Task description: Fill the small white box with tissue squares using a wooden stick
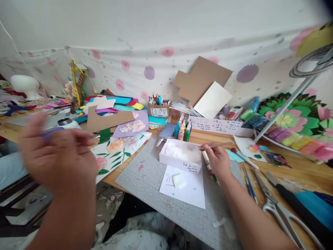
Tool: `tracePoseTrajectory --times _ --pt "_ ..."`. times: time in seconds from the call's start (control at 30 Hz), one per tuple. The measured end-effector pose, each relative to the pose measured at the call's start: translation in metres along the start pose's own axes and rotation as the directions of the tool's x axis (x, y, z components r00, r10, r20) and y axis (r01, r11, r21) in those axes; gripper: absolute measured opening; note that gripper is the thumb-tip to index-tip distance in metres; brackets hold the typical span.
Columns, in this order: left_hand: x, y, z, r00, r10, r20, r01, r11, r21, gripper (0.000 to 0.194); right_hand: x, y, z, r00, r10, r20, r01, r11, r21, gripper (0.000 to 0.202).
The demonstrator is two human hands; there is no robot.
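Note:
My left hand [65, 159] is raised at the left, over the desk's edge, and smeared by motion. A purple curved thing [52, 133] shows at its fingers; whether they grip it I cannot tell. My right hand [217, 159] is closed in a pinch on a thin wooden stick [223, 144], at the right end of a white box [179, 163]. White fluffy material [182, 151] lies in this open box. In front of it, a small white square pad [179, 181] rests on a white paper sheet [192, 196] with green specks.
The grey cutting mat [140, 177] lies under the box. Glue bottles [186, 133] stand behind it. Scissors [272, 199], a knife [277, 184] and paintbrushes [249, 187] lie at the right. A flower picture [119, 152] and cardboard [109, 119] are at the left. A lamp arm [283, 106] slants down at the right.

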State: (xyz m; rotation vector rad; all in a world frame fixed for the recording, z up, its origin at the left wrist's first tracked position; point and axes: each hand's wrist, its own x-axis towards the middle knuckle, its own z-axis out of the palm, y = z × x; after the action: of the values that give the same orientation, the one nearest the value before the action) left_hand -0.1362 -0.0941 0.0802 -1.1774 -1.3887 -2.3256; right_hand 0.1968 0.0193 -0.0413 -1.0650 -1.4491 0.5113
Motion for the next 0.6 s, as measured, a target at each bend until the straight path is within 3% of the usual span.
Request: tracePoseTrajectory --times 0.03,0.07,0.13,0.2,0.27,0.3,0.4,0.5,0.6 --pt "-0.017 0.000 0.004 0.996 -0.012 0.087 0.013 1.000 -0.017 0.016 0.000 -0.001 0.000 1.000 -0.004 0.000 0.004 1.000 0.001 0.028" --pt "-0.035 -0.002 0.008 0.959 -0.080 0.272 0.079 0.997 0.017 0.022 0.000 -0.001 0.000 1.000 -0.006 0.002 0.006 1.000 0.001 0.027" --pt "-0.073 -0.008 0.014 0.885 -0.096 0.456 0.053 0.993 0.107 0.015 0.000 -0.002 -0.001 1.000 -0.012 -0.006 0.012 1.000 -0.001 0.026" --pt "-0.110 -0.015 0.018 0.692 -0.044 0.721 -0.075 0.988 0.132 0.007 0.000 -0.003 -0.001 1.000 -0.018 -0.002 0.018 1.000 -0.001 0.025" --pt "-0.140 -0.021 0.022 0.389 -0.057 0.920 -0.103 0.989 0.104 0.008 0.000 -0.004 -0.001 1.000 -0.024 -0.008 0.024 1.000 -0.004 0.023" --pt "-0.152 -0.024 0.024 0.276 -0.061 0.959 -0.129 0.987 0.100 0.011 0.000 -0.005 -0.001 1.000 -0.026 -0.006 0.026 1.000 -0.005 0.023" --pt "-0.170 -0.030 0.032 0.144 -0.087 0.986 -0.227 0.967 0.119 0.026 -0.001 -0.007 -0.001 0.999 -0.035 0.003 0.035 0.999 -0.011 0.022" --pt "-0.171 -0.033 0.039 0.070 -0.091 0.993 -0.272 0.957 0.107 0.026 -0.001 -0.007 -0.001 0.999 -0.051 0.018 0.051 0.999 -0.017 0.022" --pt "-0.166 -0.036 0.042 0.033 -0.087 0.996 -0.278 0.956 0.093 0.017 -0.001 -0.006 -0.001 0.998 -0.064 0.027 0.065 0.998 -0.011 0.022"
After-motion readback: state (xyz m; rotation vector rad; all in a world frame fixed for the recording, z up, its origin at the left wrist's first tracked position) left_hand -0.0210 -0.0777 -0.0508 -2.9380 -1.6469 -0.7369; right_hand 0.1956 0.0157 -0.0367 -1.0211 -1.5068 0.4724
